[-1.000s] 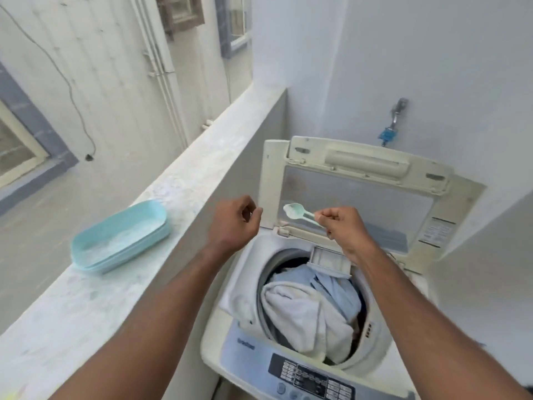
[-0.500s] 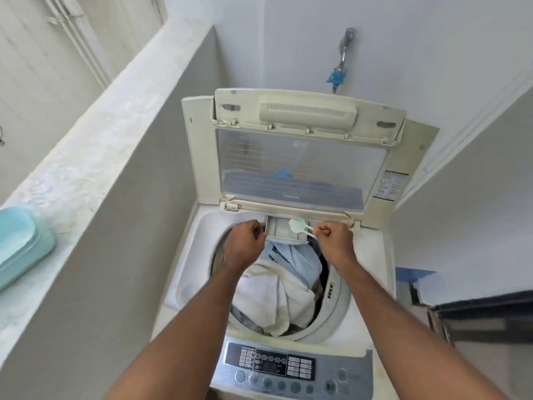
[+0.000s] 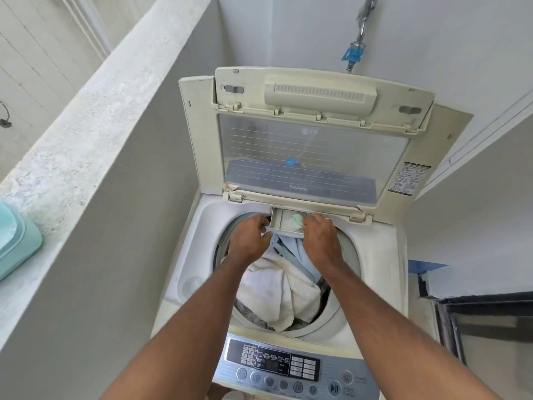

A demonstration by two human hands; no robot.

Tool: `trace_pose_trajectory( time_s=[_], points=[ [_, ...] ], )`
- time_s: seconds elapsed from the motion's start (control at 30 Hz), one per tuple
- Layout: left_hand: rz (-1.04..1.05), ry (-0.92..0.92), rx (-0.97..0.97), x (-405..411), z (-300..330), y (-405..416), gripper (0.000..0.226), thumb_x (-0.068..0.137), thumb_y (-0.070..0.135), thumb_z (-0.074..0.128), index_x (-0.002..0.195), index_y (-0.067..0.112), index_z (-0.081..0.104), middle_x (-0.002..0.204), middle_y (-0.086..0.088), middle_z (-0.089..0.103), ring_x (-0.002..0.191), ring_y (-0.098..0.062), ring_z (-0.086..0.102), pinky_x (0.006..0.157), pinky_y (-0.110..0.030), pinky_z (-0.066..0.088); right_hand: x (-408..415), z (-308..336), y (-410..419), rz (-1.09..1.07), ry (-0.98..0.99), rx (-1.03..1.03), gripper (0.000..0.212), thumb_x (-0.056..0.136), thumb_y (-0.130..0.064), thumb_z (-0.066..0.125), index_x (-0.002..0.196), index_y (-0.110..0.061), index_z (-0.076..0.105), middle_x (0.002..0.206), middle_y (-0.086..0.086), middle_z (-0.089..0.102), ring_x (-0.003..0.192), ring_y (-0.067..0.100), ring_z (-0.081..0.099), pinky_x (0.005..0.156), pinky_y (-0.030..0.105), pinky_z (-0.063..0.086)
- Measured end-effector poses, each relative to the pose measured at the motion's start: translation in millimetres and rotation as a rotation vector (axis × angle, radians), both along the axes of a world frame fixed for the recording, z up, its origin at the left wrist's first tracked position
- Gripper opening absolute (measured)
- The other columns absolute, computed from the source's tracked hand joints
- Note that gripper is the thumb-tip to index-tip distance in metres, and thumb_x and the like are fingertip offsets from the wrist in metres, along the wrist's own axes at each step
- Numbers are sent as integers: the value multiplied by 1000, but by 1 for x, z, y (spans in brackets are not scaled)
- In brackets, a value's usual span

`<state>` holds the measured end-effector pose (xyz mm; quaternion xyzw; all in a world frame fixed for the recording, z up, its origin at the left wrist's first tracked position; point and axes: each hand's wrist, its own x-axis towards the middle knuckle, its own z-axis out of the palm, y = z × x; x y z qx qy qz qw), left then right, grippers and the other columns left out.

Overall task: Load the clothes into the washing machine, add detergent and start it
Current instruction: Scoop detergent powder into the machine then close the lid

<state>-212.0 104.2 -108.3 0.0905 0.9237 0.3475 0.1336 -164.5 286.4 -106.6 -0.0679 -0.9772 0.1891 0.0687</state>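
The top-loading washing machine (image 3: 190, 272) stands with its lid (image 3: 311, 157) raised. In the drum lie a white towel (image 3: 277, 295) and pale blue clothes (image 3: 300, 252). The small detergent drawer (image 3: 284, 223) is pulled out at the drum's back rim. My left hand (image 3: 248, 238) grips the drawer's left front corner. My right hand (image 3: 320, 238) holds a pale green scoop (image 3: 296, 220), its bowl tipped down inside the drawer. The teal detergent tub (image 3: 14, 243) sits on the ledge at the far left, cut off by the frame.
A grey concrete parapet (image 3: 95, 119) runs along the left of the machine. The control panel (image 3: 288, 368) with buttons faces me at the bottom. A tap with a blue fitting (image 3: 356, 50) juts from the wall above the lid. A dark frame (image 3: 484, 321) stands at the right.
Both hands came down from in front of the lid to the detergent drawer. The scoop went from level in the air to tipped into the drawer. My view swung right, off the tub.
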Motion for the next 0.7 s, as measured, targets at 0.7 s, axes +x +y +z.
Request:
trace_pose_trajectory(
  time_s=[0.7],
  points=[
    [24, 37, -31, 3, 14, -20, 20, 89, 23, 71, 107, 16, 69, 95, 6, 68, 85, -15, 64, 74, -28, 50, 16, 9, 10, 115, 125, 103, 20, 73, 17, 67, 81, -1, 68, 78, 13, 64, 73, 32, 61, 64, 38, 51]
  ],
)
